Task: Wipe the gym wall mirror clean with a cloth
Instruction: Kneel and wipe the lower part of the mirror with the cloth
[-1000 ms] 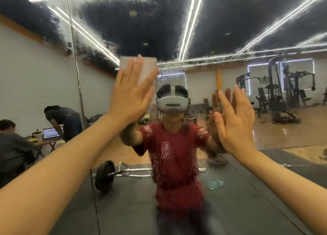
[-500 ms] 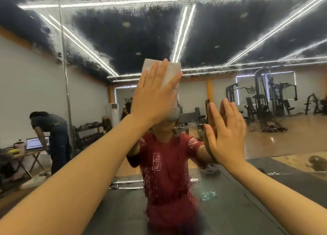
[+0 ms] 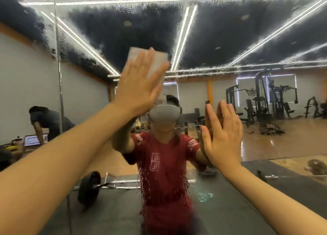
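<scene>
The large gym wall mirror (image 3: 230, 40) fills the view, its upper part beaded with wet droplets and streaks running down the middle; it reflects a black barbell with round plates (image 3: 88, 187) near its lower left edge and dark weight machines (image 3: 265, 100) towards its right edge; the left hand (image 3: 139, 89), fingers straight and together, presses a pale rectangular cloth (image 3: 155, 61) flat on the glass just above centre; the right hand (image 3: 224, 137) lies flat on the glass to the right, fingers extended, holding nothing.

Pale cloth (image 3: 155, 63) flat on droplet-streaked mirror (image 3: 230, 31) (blurred, upper centre)
</scene>
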{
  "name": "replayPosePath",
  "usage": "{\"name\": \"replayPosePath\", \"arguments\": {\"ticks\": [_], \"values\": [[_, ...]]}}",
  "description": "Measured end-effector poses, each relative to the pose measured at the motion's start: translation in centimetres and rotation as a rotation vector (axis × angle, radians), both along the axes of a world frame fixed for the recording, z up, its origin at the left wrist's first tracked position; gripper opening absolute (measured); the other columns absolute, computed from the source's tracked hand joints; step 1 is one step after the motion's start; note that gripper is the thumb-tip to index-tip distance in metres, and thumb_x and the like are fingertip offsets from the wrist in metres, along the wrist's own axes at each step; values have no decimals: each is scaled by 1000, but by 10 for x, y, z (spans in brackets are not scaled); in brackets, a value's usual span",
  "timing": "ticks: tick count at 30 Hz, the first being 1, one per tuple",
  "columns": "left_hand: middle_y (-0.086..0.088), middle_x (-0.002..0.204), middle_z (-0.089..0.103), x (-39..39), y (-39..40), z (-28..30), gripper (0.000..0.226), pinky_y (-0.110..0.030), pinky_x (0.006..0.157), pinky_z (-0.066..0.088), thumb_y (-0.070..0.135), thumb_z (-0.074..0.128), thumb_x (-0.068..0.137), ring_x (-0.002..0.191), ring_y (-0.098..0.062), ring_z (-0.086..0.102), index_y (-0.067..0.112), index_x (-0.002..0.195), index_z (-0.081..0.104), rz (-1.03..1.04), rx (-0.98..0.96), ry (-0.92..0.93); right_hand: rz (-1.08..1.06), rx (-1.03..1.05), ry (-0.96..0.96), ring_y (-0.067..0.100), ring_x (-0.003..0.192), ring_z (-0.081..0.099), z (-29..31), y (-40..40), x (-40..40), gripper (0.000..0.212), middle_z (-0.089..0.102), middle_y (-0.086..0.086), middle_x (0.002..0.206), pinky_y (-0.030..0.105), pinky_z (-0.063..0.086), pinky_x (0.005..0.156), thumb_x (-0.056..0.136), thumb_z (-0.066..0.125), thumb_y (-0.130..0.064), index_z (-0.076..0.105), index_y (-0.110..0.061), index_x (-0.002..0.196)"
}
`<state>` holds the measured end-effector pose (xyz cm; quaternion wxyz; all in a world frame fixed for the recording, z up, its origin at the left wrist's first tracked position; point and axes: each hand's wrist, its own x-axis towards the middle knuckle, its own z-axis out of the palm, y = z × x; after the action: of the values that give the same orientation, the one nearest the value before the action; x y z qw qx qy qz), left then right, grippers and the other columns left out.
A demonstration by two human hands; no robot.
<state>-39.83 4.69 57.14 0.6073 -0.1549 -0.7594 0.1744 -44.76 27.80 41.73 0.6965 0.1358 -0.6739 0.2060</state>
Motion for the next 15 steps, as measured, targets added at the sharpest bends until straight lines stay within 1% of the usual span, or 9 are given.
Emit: {"name": "replayPosePath", "arguments": {"ticks": [2,3,5,6,8,10,11,13,15], "values": [[-15,165,6,-3,3,-37,59,-46,121,-4,43,27,102,153,-32,3,27,158,20,1,-175,-36,-3,1,3,30,150,17,0,0,0,56,25,12,161,49,15,118,98,42,-39,37,-23,152],[-15,165,9,-3,2,-50,59,-47,122,-3,43,27,102,152,-32,4,26,158,22,-11,-245,-48,-6,1,1,30,150,17,0,0,0,56,25,12,161,49,16,118,98,42,-39,36,-23,152],[-16,164,15,0,-4,-49,58,-47,122,2,45,23,102,152,-31,10,25,157,26,-18,-340,-48,-12,4,-8,29,150,16,0,1,-1,57,24,12,161,49,15,118,98,43,-39,35,-24,153],[-16,164,16,1,-4,-38,59,-45,121,3,46,21,103,151,-31,11,24,157,27,-4,-334,-40,-15,5,-8,29,150,16,0,1,-1,56,24,11,161,48,15,119,98,43,-39,35,-25,153],[-14,164,15,3,1,-6,61,-42,120,2,48,18,101,151,-30,12,24,157,26,-2,-180,-23,-11,4,-9,30,150,17,-1,1,-1,56,25,11,162,48,14,119,99,42,-40,36,-25,152],[-11,165,11,5,10,22,62,-43,121,3,50,14,99,152,-30,9,29,157,22,7,-21,-31,-9,4,-14,30,150,17,-1,1,-1,56,25,11,162,49,15,119,99,42,-40,37,-24,152],[-11,166,10,3,14,28,63,-45,121,4,51,12,98,152,-30,8,31,157,21,20,6,-30,-13,4,-14,30,150,18,-1,1,-2,56,25,11,161,49,16,119,99,42,-40,38,-23,152],[-11,166,10,2,17,23,61,-46,121,4,50,13,100,152,-31,8,31,157,19,18,-17,-20,-18,5,-11,30,150,18,0,1,-1,55,26,11,161,50,18,119,99,42,-40,39,-23,152],[-12,166,8,-1,13,-3,60,-46,121,2,47,20,102,152,-31,7,28,158,18,-2,-94,-18,-19,3,-5,30,150,18,0,2,0,55,26,12,161,48,16,119,99,42,-40,39,-23,152]]}}
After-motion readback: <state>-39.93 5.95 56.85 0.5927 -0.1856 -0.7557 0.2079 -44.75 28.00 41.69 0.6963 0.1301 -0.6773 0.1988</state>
